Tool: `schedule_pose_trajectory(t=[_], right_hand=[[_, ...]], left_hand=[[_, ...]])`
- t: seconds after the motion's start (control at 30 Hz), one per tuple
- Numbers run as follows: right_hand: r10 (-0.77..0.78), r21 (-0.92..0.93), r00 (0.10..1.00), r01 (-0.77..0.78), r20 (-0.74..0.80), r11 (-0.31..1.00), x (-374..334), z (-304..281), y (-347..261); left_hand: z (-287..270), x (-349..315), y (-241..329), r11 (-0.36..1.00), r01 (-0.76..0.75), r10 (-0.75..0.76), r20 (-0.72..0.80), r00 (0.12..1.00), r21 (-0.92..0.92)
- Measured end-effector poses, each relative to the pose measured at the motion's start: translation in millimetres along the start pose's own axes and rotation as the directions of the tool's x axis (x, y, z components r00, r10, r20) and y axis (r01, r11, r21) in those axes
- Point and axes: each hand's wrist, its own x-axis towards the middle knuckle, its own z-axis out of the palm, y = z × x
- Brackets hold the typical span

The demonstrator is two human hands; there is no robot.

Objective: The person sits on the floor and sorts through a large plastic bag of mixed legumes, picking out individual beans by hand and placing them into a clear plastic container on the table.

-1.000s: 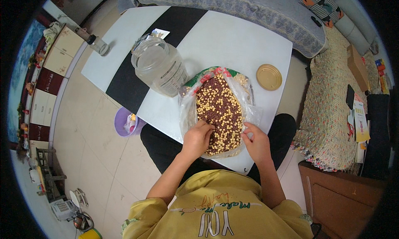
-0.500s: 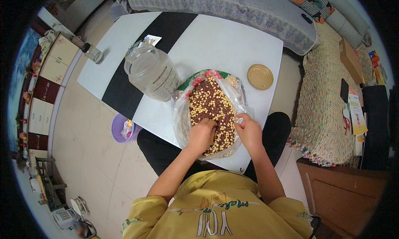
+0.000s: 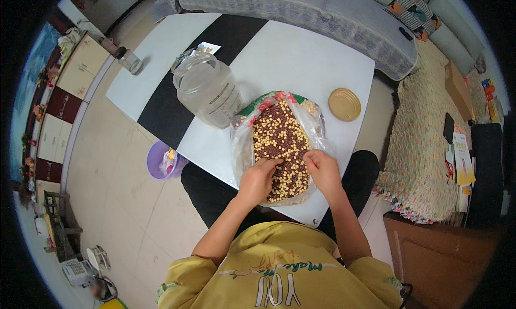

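A clear plastic bag (image 3: 243,157) lies wide open on the near part of the table. Mixed dark red beans and pale yellow beans (image 3: 282,131) fill it. My left hand (image 3: 256,181) rests over the near left of the beans, its fingers bent together with the tips at their surface; whether a bean is between them is too small to see. At the bag's right side, my right hand (image 3: 324,172) holds thumb and fingers pinched above the beans; what they hold cannot be made out. Behind the bag, to the left, a big clear jar (image 3: 207,88) stands without a lid.
A round gold lid (image 3: 344,104) lies at the right of the white table (image 3: 301,54). A small bottle (image 3: 129,60) with a dark cap stands at the far left edge. On the floor to the left is a purple bin (image 3: 159,161). A sofa (image 3: 301,8) lines the far side.
My right hand has come off the bag's right edge and moved slightly inward over the beans. The left hand's fingers have lifted a little from the beans. The whole view has shifted slightly.
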Motion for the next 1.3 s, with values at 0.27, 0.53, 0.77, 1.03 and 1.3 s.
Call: schedule_pose_trajectory(t=[0.27, 0.53, 0.77, 1.03, 1.3], right_hand=[[-0.118, 0.266, 0.986, 0.082, 0.122, 0.961, -15, 28, -25], [-0.173, 0.162, 0.982, 0.159, 0.077, 0.974, -23, 31, -13], [-0.091, 0.185, 0.996, 0.093, -0.024, 0.978, -37, 18, 11], [-0.052, 0.248, 0.997, 0.066, -0.063, 0.966, -49, 16, 9], [-0.054, 0.196, 0.993, 0.073, -0.103, 0.978, -50, 10, 16]], left_hand=[[-1, -2, 13, 0.991, -0.049, 0.041, -0.073, 0.996, -0.12], [3, -7, 0, 0.995, -0.006, 0.009, -0.027, 1.0, 0.103], [-70, 29, 9, 0.998, -0.046, 0.057, -0.233, 0.971, 0.051], [-190, 124, 5, 0.914, 0.04, 0.2, -0.533, 0.822, 0.404], [-83, 62, 2, 0.949, -0.19, 0.245, -0.211, 0.946, 0.25]])
